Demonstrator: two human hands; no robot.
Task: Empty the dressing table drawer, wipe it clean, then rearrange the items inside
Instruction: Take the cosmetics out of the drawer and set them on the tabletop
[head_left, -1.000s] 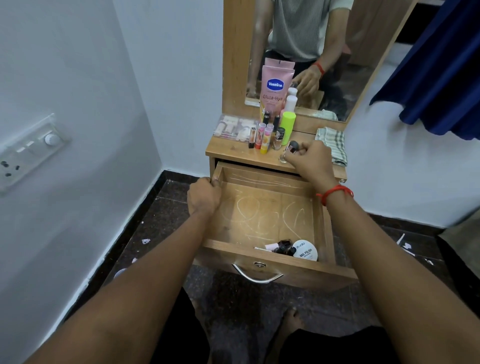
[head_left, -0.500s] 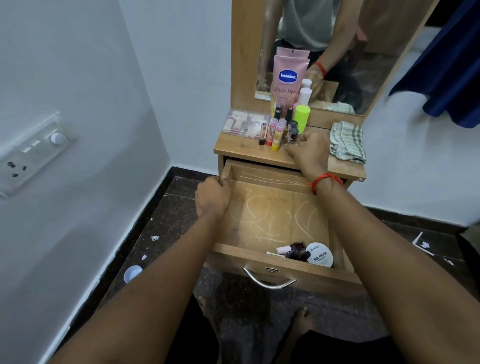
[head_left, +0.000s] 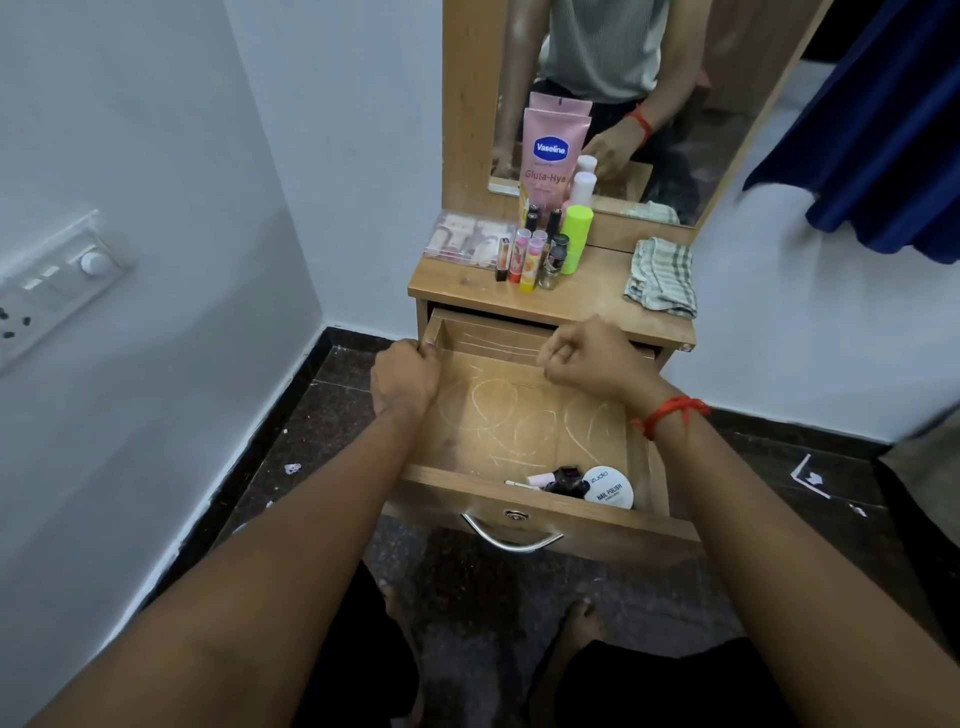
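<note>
Below the mirror (head_left: 727, 104), drawer (head_left: 498, 421) points outward; left fingers (head_left: 427, 349) clamp its side, right fingers (head_left: 560, 354) curl empty

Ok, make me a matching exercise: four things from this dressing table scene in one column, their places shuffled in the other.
Things
1. Vaseline tube
2. striped cloth
3. white nail polish tub
4. left hand

Places
A. front right of the drawer
B. grips the drawer's left wall
C. right side of the tabletop
D. back of the tabletop, by the mirror

Pairs: 1-D, 2-C, 3-A, 4-B
</note>
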